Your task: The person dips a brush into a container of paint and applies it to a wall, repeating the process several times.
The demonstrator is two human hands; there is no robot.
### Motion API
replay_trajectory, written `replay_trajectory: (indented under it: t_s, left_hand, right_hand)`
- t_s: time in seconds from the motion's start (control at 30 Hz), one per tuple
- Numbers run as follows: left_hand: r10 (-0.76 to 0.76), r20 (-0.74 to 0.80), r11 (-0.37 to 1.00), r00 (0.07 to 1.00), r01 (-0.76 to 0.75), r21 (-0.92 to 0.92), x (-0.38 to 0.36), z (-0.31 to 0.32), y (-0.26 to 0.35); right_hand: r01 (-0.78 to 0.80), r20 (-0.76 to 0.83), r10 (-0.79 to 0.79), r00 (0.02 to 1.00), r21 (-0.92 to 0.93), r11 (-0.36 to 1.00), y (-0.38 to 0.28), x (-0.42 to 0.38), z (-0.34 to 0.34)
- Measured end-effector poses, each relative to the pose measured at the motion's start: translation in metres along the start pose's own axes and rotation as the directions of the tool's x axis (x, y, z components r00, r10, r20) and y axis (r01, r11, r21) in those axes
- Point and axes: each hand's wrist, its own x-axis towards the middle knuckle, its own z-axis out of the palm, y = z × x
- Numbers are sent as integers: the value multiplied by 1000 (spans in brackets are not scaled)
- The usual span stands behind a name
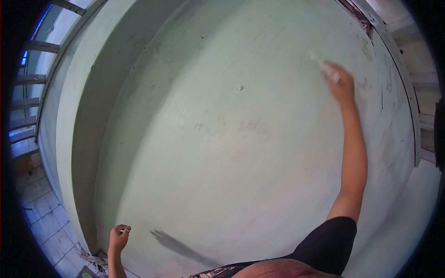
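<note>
My right hand [342, 84] is raised at the upper right, its fingers closed round a small whitish object [331, 72] close to the pale green wall [278, 153]. Motion smears this object and a faint light tip beyond it, so I cannot tell its kind. Low at the left, my left hand [119, 238] is held up with curled fingers around a small whitish bit [123, 230]. It is nearest to the wall's lower left corner. A dark arm-shaped shadow falls on the wall to its right. Scuffs and a small raised spot [240, 87] mark the wall surface.
A wall ledge or pillar [85, 125] juts out along the left. Beyond it are slatted bars [30, 79] and a tiled floor [48, 227]. Crumpled cloth-like material [96, 262] lies at the bottom left. A frame edge [405, 78] runs down the right.
</note>
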Motion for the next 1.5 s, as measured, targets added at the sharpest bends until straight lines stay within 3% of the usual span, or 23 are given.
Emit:
replay_trajectory:
  t_s: [0.03, 0.07, 0.17, 0.23, 0.27, 0.3, 0.37, 0.43, 0.5, 0.6, 0.67, 0.7, 0.77, 0.8, 0.87, 0.97, 1.1, 1.17, 1.2, 1.23, 1.3, 1.43, 1.5]
  left_hand:
    - [-11, 8, 1000, 1000, 11, -17, 3, -2, 1]
    - [0, 9, 1000, 1000, 0, -12, 6, -5, 3]
    - [-6, 14, 999, 1000, 5, 37, 6, -8, 15]
    - [1, 22, 998, 1000, -3, 64, 5, -12, 25]
    - [3, 33, 997, 999, -5, 72, 7, -12, 14]
    - [47, 14, 997, 999, -47, 56, 17, -10, -1]
    - [88, -23, 995, 996, -88, 37, 21, -10, -3]
    - [68, -48, 998, 997, -68, -3, 15, -10, 13]
    - [52, -40, 999, 998, -52, -1, 11, -5, 14]
    - [47, -39, 999, 998, -47, -2, 8, 8, 6]
    - [45, -53, 999, 998, -45, -5, 2, 12, 6]
    - [27, -43, 1000, 999, -28, -5, 0, 16, 14]
    - [2, -31, 1000, 1000, -1, 7, -7, 21, 15]
    - [9, -38, 1000, 999, -9, 18, -7, 25, 13]
    - [13, -46, 1000, 999, -13, 21, -12, 25, 9]
    - [25, -63, 1000, 998, -26, -10, -14, 20, 3]
    - [18, -89, 1000, 996, -19, -16, -13, 18, 1]
    - [24, -93, 999, 995, -26, -22, -10, 16, 4]
    - [35, -91, 999, 995, -37, -16, -8, 15, 6]
    - [64, -70, 998, 996, -63, 4, -4, 16, 6]
    - [99, -53, 995, 994, -98, 31, -3, 12, 9]
    - [101, -57, 994, 993, -97, 56, -10, 6, 38]
    - [94, -62, 993, 994, -89, 79, -9, -1, 54]
  right_hand:
    - [214, 59, -210, 976, -73, 974, -30, -18, -4]
    - [255, 89, -249, 964, -67, 965, -62, -33, -6]
    - [172, 189, -188, 964, 99, 980, -118, -59, -17]
    - [-45, 344, -69, 936, 313, 949, -132, -66, -24]
    - [-360, 474, 184, 861, 312, 880, -134, -57, -32]
    - [-484, 531, 244, 811, 377, 790, -120, -46, -38]
    - [-700, 733, 360, 577, 218, 680, -81, -9, -44]
    - [-741, 666, 450, 595, 237, 628, -30, 19, -40]
    - [-719, 545, 581, 605, 60, 692, 18, 56, -46]
    - [-652, 207, 619, 757, 189, 734, 94, 99, -56]
    - [-421, 13, 432, 902, -203, 884, 135, 128, -64]
    - [-419, 15, 429, 903, -191, 888, 135, 138, -60]
    - [-344, -298, 203, 933, -568, 748, 133, 142, -53]
    - [-350, -300, 209, 931, -563, 749, 139, 137, -46]
    - [-444, -209, 413, 887, -632, 635, 142, 131, -34]
    - [-275, -127, 246, 961, -361, 891, 104, 82, -12]
    - [8, 147, -14, 989, 45, 999, -23, 4, -18]
    - [-29, 318, -64, 946, 281, 959, -82, -26, -31]
    - [-179, 511, 33, 859, 239, 954, -104, -31, -43]
    - [-180, 506, 38, 862, 234, 955, -110, -33, -49]
    - [-629, 865, 148, 480, 222, 745, -115, -35, -59]
    - [-685, 842, 267, 469, 156, 711, -59, -8, -49]
    - [-657, 723, 386, 573, 124, 744, -12, 23, -53]
